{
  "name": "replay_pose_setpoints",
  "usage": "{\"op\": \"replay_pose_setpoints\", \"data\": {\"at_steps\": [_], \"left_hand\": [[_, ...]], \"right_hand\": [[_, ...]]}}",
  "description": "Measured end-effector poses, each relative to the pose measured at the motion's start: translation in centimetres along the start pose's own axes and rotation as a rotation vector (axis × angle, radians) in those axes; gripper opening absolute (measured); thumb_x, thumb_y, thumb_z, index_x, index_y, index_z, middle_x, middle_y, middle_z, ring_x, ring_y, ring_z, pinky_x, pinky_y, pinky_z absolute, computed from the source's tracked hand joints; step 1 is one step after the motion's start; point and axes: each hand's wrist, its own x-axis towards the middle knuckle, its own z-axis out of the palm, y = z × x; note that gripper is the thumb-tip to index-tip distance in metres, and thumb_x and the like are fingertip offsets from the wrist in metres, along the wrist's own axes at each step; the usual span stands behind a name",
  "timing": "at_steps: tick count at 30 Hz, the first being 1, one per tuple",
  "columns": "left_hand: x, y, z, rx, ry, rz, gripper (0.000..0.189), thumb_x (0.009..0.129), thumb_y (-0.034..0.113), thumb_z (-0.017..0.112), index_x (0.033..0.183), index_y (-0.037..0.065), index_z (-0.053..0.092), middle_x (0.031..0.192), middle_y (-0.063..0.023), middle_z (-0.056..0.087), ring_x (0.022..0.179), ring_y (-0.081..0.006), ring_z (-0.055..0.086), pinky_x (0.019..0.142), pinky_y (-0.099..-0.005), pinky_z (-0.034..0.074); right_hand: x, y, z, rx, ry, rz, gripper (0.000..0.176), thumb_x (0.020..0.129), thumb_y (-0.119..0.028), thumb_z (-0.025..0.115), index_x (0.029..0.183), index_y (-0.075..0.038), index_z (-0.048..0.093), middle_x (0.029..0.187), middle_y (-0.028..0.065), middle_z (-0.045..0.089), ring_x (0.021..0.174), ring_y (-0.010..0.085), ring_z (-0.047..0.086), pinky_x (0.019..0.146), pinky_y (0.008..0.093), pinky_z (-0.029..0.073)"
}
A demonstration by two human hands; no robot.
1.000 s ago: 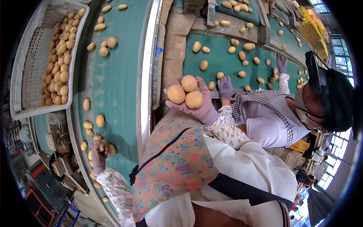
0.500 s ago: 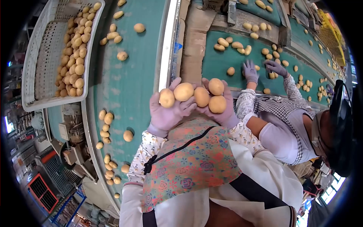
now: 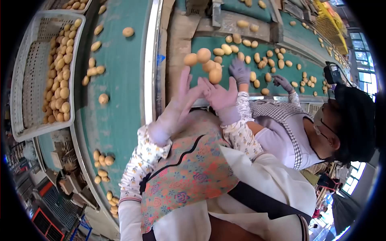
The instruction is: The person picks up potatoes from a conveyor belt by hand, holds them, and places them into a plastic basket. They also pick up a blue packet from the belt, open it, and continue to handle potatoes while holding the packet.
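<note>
Several round potatoes (image 3: 204, 55) appear just past my fingertips, free of any grip, in front of the far belt's near edge. My left hand (image 3: 175, 108), in a pale lavender glove, is stretched out with its fingers apart and slightly blurred. Beside it, my right hand (image 3: 221, 97) wears the same kind of glove and is also spread open. The lowest potato (image 3: 215, 75) overlaps the tips of its fingers in this view. Both hands are above the apron front, with the fingers of the two hands close together in the middle.
On the left, a green conveyor belt (image 3: 124, 76) carries scattered potatoes past a white plastic crate (image 3: 78, 80) partly filled with potatoes. A metal rail (image 3: 150, 64) edges this belt. To the right, a co-worker's gloved hand (image 3: 240, 71) is over another potato-covered belt (image 3: 201, 43).
The potatoes held in both hands have left them and are now beyond the fingertips. My hands have opened and stretched forward. The view has shifted, moving the crate left and down.
</note>
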Motion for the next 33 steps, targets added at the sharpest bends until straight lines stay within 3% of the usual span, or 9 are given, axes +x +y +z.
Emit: {"op": "replay_pose_setpoints", "data": {"at_steps": [11, 15, 18, 19, 21, 26, 28, 29, 33], "left_hand": [[-28.2, -10.2, -11.3, 0.401, 1.212, -0.300, 0.040, 0.100, 0.023, 0.056, 0.135, 0.003, 0.054, 0.127, -0.0162, 0.060, 0.118, -0.0255, 0.057, 0.105, -0.0336, 0.042], [-40.7, -12.9, -13.0, 1.140, 1.815, -0.969, 0.041, 0.095, 0.025, 0.061, 0.130, 0.006, 0.057, 0.129, -0.0203, 0.058, 0.121, -0.0332, 0.055, 0.105, -0.0405, 0.043], [-40.1, -22.9, -14.9, 1.821, 1.444, -0.810, 0.035, 0.081, 0.018, 0.066, 0.113, 0.005, 0.060, 0.110, -0.0210, 0.058, 0.109, -0.0413, 0.052, 0.096, -0.0511, 0.044], [-32.5, -15.5, -12.3, 1.025, 2.031, -0.334, 0.033, 0.081, 0.017, 0.066, 0.111, 0.006, 0.061, 0.112, -0.0225, 0.055, 0.104, -0.0413, 0.053, 0.092, -0.0525, 0.045], [-29.7, -22.1, -11.1, 1.426, 1.073, -0.294, 0.043, 0.079, 0.024, 0.069, 0.118, 0.007, 0.059, 0.121, -0.0242, 0.051, 0.111, -0.0438, 0.050, 0.098, -0.0546, 0.041], [-35.1, -9.9, -9.4, 1.180, 1.731, -0.134, 0.029, 0.083, 0.022, 0.070, 0.101, 0.004, 0.055, 0.096, -0.0130, 0.055, 0.086, -0.0307, 0.055, 0.075, -0.0463, 0.044], [-44.8, -13.6, -11.4, 0.209, 2.330, -0.037, 0.017, 0.084, 0.019, 0.066, 0.089, 0.005, 0.056, 0.084, -0.0134, 0.055, 0.071, -0.0273, 0.053, 0.063, -0.0433, 0.041], [-53.4, -17.2, -12.3, 0.714, 2.181, -0.670, 0.023, 0.089, 0.029, 0.064, 0.090, 0.007, 0.059, 0.089, -0.0128, 0.060, 0.075, -0.0273, 0.056, 0.063, -0.0442, 0.043], [-54.6, -20.5, -15.9, 0.866, 2.500, -0.919, 0.048, 0.088, 0.042, 0.066, 0.121, 0.007, 0.062, 0.123, -0.0212, 0.057, 0.097, -0.0408, 0.061, 0.083, -0.0472, 0.052]], "right_hand": [[0.9, 9.4, -1.6, -0.246, -0.413, 0.878, 0.024, 0.098, -0.024, 0.052, 0.107, -0.003, 0.046, 0.093, 0.0070, 0.048, 0.092, 0.0199, 0.052, 0.100, 0.0405, 0.044], [0.1, 12.3, -0.3, -0.763, 0.061, 0.642, 0.047, 0.101, -0.027, 0.045, 0.137, 0.002, 0.041, 0.119, 0.0127, 0.049, 0.106, 0.0233, 0.047, 0.085, 0.0364, 0.042], [3.5, 12.7, -3.6, -0.795, -0.088, 0.942, 0.057, 0.100, -0.032, 0.046, 0.145, 0.001, 0.036, 0.137, 0.0169, 0.048, 0.121, 0.0269, 0.048, 0.087, 0.0377, 0.043], [4.1, 13.5, -4.3, -0.803, -0.133, 1.020, 0.058, 0.101, -0.033, 0.046, 0.147, 0.000, 0.035, 0.141, 0.0176, 0.046, 0.121, 0.0273, 0.048, 0.087, 0.0375, 0.043], [5.6, 15.1, -5.7, -0.822, -0.238, 1.172, 0.061, 0.101, -0.034, 0.046, 0.150, -0.001, 0.032, 0.148, 0.0189, 0.043, 0.121, 0.0280, 0.049, 0.087, 0.0371, 0.043], [4.8, 20.8, -3.4, -1.084, -0.099, 1.050, 0.046, 0.101, -0.034, 0.047, 0.134, -0.002, 0.045, 0.117, 0.0139, 0.052, 0.097, 0.0246, 0.050, 0.074, 0.0339, 0.039], [5.8, 21.3, -3.4, -0.951, -0.280, 1.199, 0.023, 0.100, -0.029, 0.051, 0.101, -0.006, 0.050, 0.084, 0.0044, 0.040, 0.072, 0.0171, 0.039, 0.061, 0.0303, 0.033], [6.4, 21.2, -3.4, -0.969, -0.243, 1.186, 0.021, 0.099, -0.028, 0.052, 0.097, -0.007, 0.048, 0.082, 0.0033, 0.037, 0.070, 0.0162, 0.036, 0.060, 0.0298, 0.032], [5.6, 21.4, -2.8, -1.098, -0.053, 0.990, 0.021, 0.096, -0.026, 0.056, 0.091, -0.007, 0.048, 0.077, 0.0001, 0.032, 0.066, 0.0139, 0.032, 0.058, 0.0280, 0.030]]}}
